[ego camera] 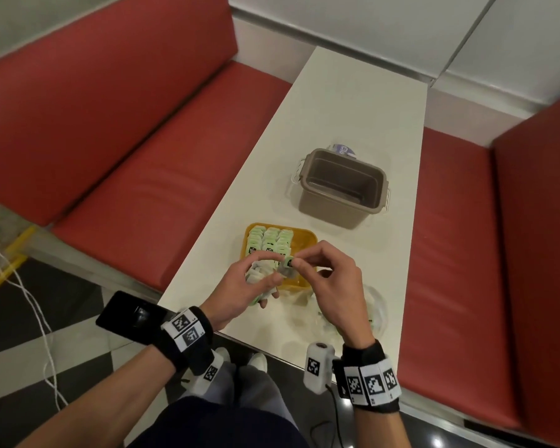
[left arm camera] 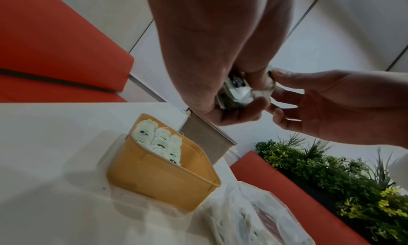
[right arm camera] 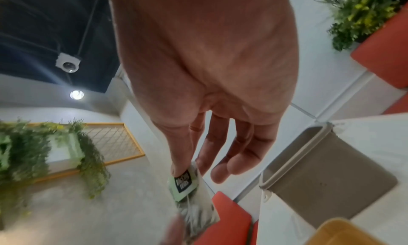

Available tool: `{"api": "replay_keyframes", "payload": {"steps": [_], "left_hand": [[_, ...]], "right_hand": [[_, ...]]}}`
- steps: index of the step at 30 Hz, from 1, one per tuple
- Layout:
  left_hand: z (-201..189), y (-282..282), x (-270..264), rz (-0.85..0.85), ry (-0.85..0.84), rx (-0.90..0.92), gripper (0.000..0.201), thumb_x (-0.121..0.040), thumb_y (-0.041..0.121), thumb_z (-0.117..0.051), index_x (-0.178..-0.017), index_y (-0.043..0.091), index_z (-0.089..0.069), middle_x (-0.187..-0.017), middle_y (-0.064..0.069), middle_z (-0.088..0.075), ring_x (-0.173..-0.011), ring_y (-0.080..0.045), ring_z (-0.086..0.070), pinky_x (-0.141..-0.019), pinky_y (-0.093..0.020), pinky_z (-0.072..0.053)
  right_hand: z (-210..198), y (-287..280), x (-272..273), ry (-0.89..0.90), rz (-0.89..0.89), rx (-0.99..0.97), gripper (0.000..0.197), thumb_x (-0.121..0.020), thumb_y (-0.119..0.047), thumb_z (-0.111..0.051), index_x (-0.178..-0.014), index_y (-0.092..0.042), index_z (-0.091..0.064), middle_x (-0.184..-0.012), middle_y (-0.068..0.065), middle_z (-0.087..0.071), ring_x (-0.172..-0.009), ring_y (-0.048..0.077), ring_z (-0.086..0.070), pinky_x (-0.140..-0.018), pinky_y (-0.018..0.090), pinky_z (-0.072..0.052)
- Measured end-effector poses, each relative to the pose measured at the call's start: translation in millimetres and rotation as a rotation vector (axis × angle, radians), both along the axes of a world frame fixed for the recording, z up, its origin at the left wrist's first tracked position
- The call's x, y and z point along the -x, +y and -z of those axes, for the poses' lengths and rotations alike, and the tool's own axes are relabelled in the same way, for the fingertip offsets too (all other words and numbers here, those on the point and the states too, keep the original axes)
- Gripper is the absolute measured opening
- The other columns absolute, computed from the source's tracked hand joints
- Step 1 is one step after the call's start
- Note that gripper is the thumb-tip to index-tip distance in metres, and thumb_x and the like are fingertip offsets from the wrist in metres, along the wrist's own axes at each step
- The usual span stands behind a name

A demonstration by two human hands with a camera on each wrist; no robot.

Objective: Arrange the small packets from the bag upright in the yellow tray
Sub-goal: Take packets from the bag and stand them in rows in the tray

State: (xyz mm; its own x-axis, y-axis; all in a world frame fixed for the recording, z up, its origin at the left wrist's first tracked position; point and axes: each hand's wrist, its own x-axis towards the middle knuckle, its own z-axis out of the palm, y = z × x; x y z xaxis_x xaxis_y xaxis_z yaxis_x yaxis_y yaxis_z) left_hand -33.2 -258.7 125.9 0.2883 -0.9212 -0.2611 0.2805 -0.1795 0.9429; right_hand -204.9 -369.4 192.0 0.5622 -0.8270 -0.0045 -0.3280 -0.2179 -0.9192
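Observation:
The yellow tray (ego camera: 306,238) sits on the white table (ego camera: 353,118), with rows of pale green packets (ego camera: 269,240) standing upright in its far part. My left hand (ego camera: 249,286) hovers over the tray's near end and grips a bunch of packets (ego camera: 259,273). My right hand (ego camera: 324,273) pinches a single packet (ego camera: 288,265) by its green tag, right beside the left hand. In the right wrist view that packet (right arm camera: 189,193) hangs from thumb and forefinger. The clear plastic bag (left arm camera: 253,219) lies by the tray's near right corner, holding more packets.
A grey-brown empty bin (ego camera: 343,185) stands just beyond the tray, with a small blue-labelled item (ego camera: 343,150) behind it. Red bench seats (ego camera: 136,176) flank the table on both sides. White cables (ego camera: 23,286) lie on the floor to the left.

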Motion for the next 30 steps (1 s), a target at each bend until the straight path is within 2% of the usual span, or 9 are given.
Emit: {"api": "replay_keyframes", "payload": {"steps": [4,8,11,16,19,21,23,27,30], "left_hand": [[5.9,-8.2,10.4,-0.122,-0.053,0.023,0.017,-0.097,0.02,-0.079,-0.108,0.011,-0.071,-0.092,-0.012,-0.076,-0.076,-0.025,-0.071,-0.061,-0.04,-0.053],[10.8,-13.5,15.2,-0.146,-0.083,0.021,0.017,-0.098,0.02,-0.079,-0.11,0.01,-0.071,-0.098,-0.011,-0.078,-0.077,-0.027,-0.073,-0.064,-0.042,-0.055],[13.3,-15.4,19.2,-0.155,-0.081,0.024,0.019,-0.097,0.022,-0.079,-0.11,0.011,-0.071,-0.098,-0.011,-0.078,-0.078,-0.028,-0.073,-0.063,-0.042,-0.055],[19.1,-20.2,19.6,-0.176,-0.078,0.008,0.019,-0.095,0.026,-0.08,-0.109,0.015,-0.072,-0.097,-0.011,-0.079,-0.077,-0.028,-0.073,-0.063,-0.042,-0.055],[30.3,-19.1,11.3,-0.263,-0.057,-0.031,0.016,-0.096,0.026,-0.081,-0.106,0.015,-0.074,-0.097,-0.011,-0.078,-0.08,-0.03,-0.074,-0.062,-0.04,-0.056],[39.3,-15.1,2.7,-0.346,-0.075,-0.076,0.016,-0.097,0.023,-0.08,-0.105,0.012,-0.073,-0.098,-0.013,-0.078,-0.079,-0.026,-0.075,-0.059,-0.038,-0.057],[51.4,-9.4,-6.2,-0.404,-0.144,-0.127,0.013,-0.097,0.022,-0.08,-0.102,0.012,-0.073,-0.096,-0.016,-0.077,-0.076,-0.023,-0.072,-0.057,-0.035,-0.059],[74.3,0.2,-21.3,-0.475,-0.256,-0.226,0.01,-0.097,0.026,-0.081,-0.094,0.022,-0.073,-0.091,-0.003,-0.078,-0.075,-0.022,-0.074,-0.057,-0.035,-0.059],[85.5,3.2,-28.5,-0.493,-0.303,-0.284,0.015,-0.095,0.033,-0.083,-0.093,0.024,-0.072,-0.093,-0.004,-0.077,-0.075,-0.026,-0.076,-0.057,-0.035,-0.059]], "right_hand": [[8.4,-3.3,-1.1,-0.138,0.013,-0.095,0.005,-0.097,-0.018,-0.083,-0.098,-0.021,-0.079,-0.098,-0.004,-0.08,-0.096,0.016,-0.076,-0.088,0.039,-0.061],[20.2,-5.2,0.1,-0.284,0.054,-0.234,0.006,-0.1,-0.012,-0.079,-0.104,-0.009,-0.076,-0.1,0.006,-0.079,-0.09,0.017,-0.071,-0.084,0.033,-0.056],[28.6,-9.5,1.3,-0.281,0.046,-0.283,0.012,-0.1,-0.017,-0.079,-0.111,-0.014,-0.075,-0.101,0.007,-0.08,-0.093,0.02,-0.073,-0.086,0.036,-0.058],[37.9,-23.7,2.4,-0.161,0.028,-0.167,0.007,-0.099,-0.019,-0.081,-0.105,-0.022,-0.078,-0.098,-0.002,-0.081,-0.096,0.018,-0.076,-0.089,0.034,-0.061],[48.9,-37.6,-3.4,-0.027,0.065,-0.02,0.005,-0.098,-0.027,-0.082,-0.097,-0.029,-0.077,-0.094,-0.012,-0.079,-0.093,0.008,-0.073,-0.084,0.022,-0.057],[64.2,-46.4,-10.1,0.098,0.07,0.052,0.007,-0.097,-0.028,-0.082,-0.095,-0.03,-0.076,-0.089,-0.016,-0.076,-0.088,0.003,-0.07,-0.079,0.016,-0.053],[83.4,-51.5,-19.3,0.265,0.025,0.073,0.007,-0.098,-0.025,-0.079,-0.096,-0.029,-0.074,-0.088,-0.016,-0.074,-0.083,0.001,-0.066,-0.079,0.021,-0.053],[110.7,-47.7,-42.2,0.506,-0.073,0.04,0.008,-0.103,-0.012,-0.068,-0.104,-0.02,-0.069,-0.097,-0.001,-0.071,-0.088,0.019,-0.064,-0.084,0.032,-0.053],[122.3,-42.7,-54.9,0.633,-0.087,0.008,0.016,-0.103,-0.005,-0.061,-0.114,-0.013,-0.069,-0.108,0.009,-0.069,-0.096,0.027,-0.064,-0.09,0.039,-0.055]]}}
